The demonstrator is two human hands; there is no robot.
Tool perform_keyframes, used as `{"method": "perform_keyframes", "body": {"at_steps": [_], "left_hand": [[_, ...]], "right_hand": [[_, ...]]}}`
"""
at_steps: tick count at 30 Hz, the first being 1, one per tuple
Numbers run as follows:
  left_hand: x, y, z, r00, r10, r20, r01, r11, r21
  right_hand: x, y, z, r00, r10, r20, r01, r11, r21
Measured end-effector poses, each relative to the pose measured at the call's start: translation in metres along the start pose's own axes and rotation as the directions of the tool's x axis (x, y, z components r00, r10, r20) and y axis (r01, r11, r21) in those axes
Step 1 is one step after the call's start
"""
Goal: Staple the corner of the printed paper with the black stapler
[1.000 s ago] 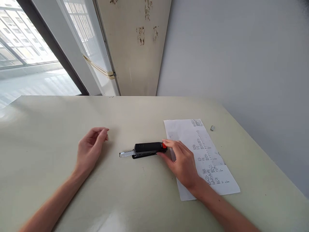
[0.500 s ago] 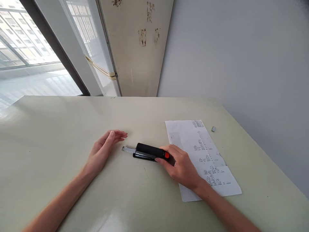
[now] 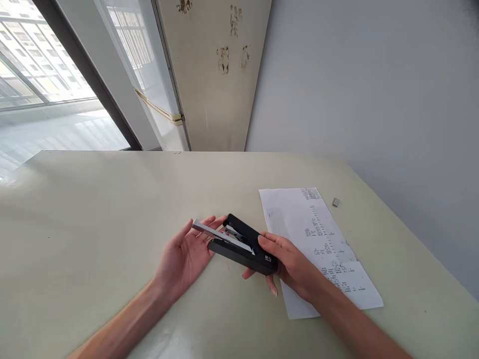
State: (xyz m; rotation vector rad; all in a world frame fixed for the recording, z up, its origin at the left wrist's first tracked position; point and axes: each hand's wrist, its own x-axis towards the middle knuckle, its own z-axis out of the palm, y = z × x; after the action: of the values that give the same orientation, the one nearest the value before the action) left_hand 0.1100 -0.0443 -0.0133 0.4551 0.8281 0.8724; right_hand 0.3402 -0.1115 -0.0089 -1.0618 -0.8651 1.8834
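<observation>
A black stapler (image 3: 243, 254) is held at its rear end by my right hand (image 3: 294, 264), thumb on top and fingers underneath. Its jaws point left and gape, and a silver metal staple channel sticks out between them. My left hand (image 3: 187, 262) is palm up at the front of the stapler, fingers spread behind the channel's tip. Whether those fingers touch the stapler I cannot tell. Beneath my right hand and forearm lies a printed sheet of paper (image 3: 295, 214), partly covered by them.
A small grey staple block (image 3: 336, 202) lies on the pale table (image 3: 123, 209) beyond the paper's right edge. Past the table's far edge stands a fridge (image 3: 213, 109) with worn patches. A grey wall runs along the right, and a window is at the far left.
My right hand has turned the stapler over and raised its front, and the jaws gape wider. My left hand has moved right and rolled palm up beside it.
</observation>
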Motion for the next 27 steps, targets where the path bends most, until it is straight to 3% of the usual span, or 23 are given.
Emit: {"method": "perform_keyframes", "body": {"at_steps": [6, 10, 14, 17, 19, 22, 24, 27], "left_hand": [[0.005, -0.003, -0.009, 1.000, -0.025, -0.015, 0.026, 0.999, 0.028], [0.005, -0.007, -0.008, 0.999, -0.041, -0.024, 0.041, 0.999, 0.002], [0.005, -0.009, -0.007, 1.000, 0.009, 0.023, -0.008, 1.000, -0.021], [0.003, -0.008, -0.009, 0.994, 0.108, 0.030, -0.111, 0.987, 0.115], [-0.001, -0.006, -0.011, 0.975, 0.223, 0.010, -0.213, 0.916, 0.339], [-0.006, -0.004, -0.014, 0.921, 0.387, 0.043, -0.316, 0.677, 0.664], [-0.008, -0.004, -0.014, 0.903, 0.419, 0.095, -0.334, 0.545, 0.769], [-0.008, -0.006, -0.014, 0.896, 0.404, 0.186, -0.367, 0.437, 0.821]], "right_hand": [[0.001, 0.000, -0.002, 0.998, 0.058, 0.034, -0.058, 0.998, -0.022], [-0.001, 0.002, -0.002, 0.999, 0.028, 0.028, -0.027, 0.999, -0.031], [-0.002, 0.007, -0.005, 0.981, -0.170, -0.098, 0.161, 0.983, -0.090], [-0.003, 0.010, -0.006, 0.909, -0.350, -0.228, 0.280, 0.916, -0.287], [-0.003, 0.012, -0.006, 0.862, -0.416, -0.290, 0.278, 0.865, -0.417], [-0.001, 0.015, -0.005, 0.820, -0.465, -0.332, 0.239, 0.807, -0.540], [-0.001, 0.018, -0.005, 0.808, -0.487, -0.332, 0.224, 0.775, -0.591], [-0.001, 0.021, -0.006, 0.799, -0.517, -0.307, 0.215, 0.722, -0.657]]}}
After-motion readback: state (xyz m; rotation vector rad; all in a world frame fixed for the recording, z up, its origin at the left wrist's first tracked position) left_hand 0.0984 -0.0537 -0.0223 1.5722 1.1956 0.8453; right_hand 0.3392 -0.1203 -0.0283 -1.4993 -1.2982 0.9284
